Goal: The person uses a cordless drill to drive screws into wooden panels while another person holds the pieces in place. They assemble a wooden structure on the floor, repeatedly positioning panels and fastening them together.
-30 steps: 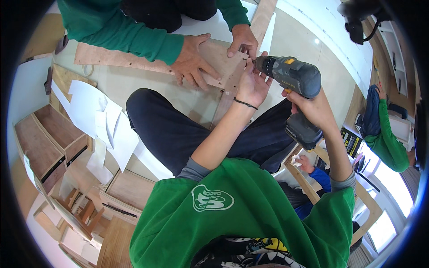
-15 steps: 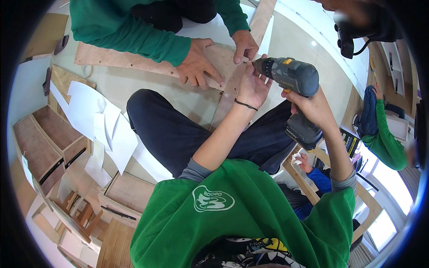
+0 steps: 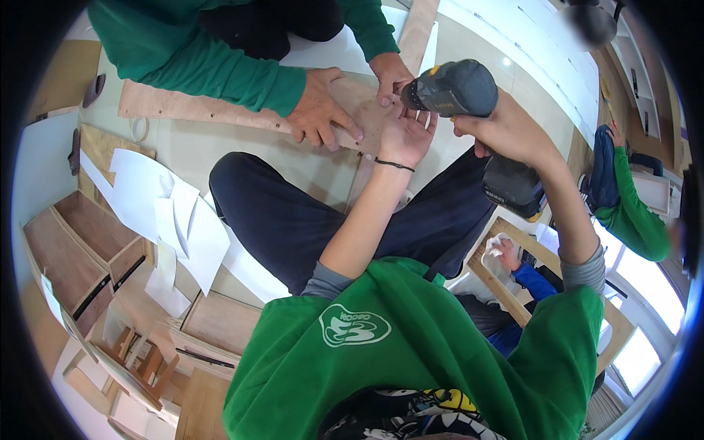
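Observation:
My right hand (image 3: 510, 132) is wrapped round the grip of a dark cordless drill (image 3: 462, 88), with its battery below my fist. The drill's front end points left at the wooden pieces. Palm up, my left hand (image 3: 405, 139) lies just under the chuck, its fingers apart and partly curled; the fingertips are partly hidden by the drill. A long curved wooden board (image 3: 205, 103) lies across from me. A co-worker's hand (image 3: 319, 110) presses on its right end, and their other hand (image 3: 390, 73) is beside my left fingertips at a wooden strip (image 3: 419, 33).
Loose white sheets (image 3: 139, 183) spread on the floor at left, beside a tape roll (image 3: 138, 129). Wooden drawer boxes (image 3: 70, 249) stand further left. At right are a wooden frame (image 3: 506, 297), a blue-sleeved person's hand (image 3: 506, 253) and another person in green (image 3: 634, 205).
The drill and my right hand have shifted left and slightly up in the picture. My left hand and the co-worker's hands have moved slightly left too.

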Available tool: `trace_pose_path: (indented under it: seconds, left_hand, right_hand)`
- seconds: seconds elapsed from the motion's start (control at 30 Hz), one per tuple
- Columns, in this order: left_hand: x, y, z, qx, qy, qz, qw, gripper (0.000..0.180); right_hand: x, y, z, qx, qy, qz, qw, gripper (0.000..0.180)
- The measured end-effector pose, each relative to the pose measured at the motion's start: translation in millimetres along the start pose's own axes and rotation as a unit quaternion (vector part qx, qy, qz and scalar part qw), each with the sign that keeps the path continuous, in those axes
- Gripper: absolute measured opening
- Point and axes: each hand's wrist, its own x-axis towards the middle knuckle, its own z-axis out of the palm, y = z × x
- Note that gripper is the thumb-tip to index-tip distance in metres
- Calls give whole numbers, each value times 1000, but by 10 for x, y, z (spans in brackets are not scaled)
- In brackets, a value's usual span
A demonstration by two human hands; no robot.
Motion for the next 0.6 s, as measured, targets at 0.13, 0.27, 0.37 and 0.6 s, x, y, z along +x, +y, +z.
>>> trace_pose_path:
  seconds: [0.13, 0.27, 0.37, 0.6]
  left_hand:
    - [-29, 33, 48, 9, 18, 8, 1000, 30]
    - [-146, 49, 17, 47, -13, 0, 999, 35]
    - [-546, 34, -182, 208, -27, 89, 974, 39]
    - [-803, 428, 969, 572, -142, 557, 585, 42]
  right_hand:
    - [56, -58, -65, -22, -17, -15, 1000, 31]
    - [122, -48, -84, -36, -19, -15, 999, 33]
    - [56, -151, -96, -32, -25, -44, 998, 37]
    - [66, -80, -108, -32, -51, -71, 996, 33]
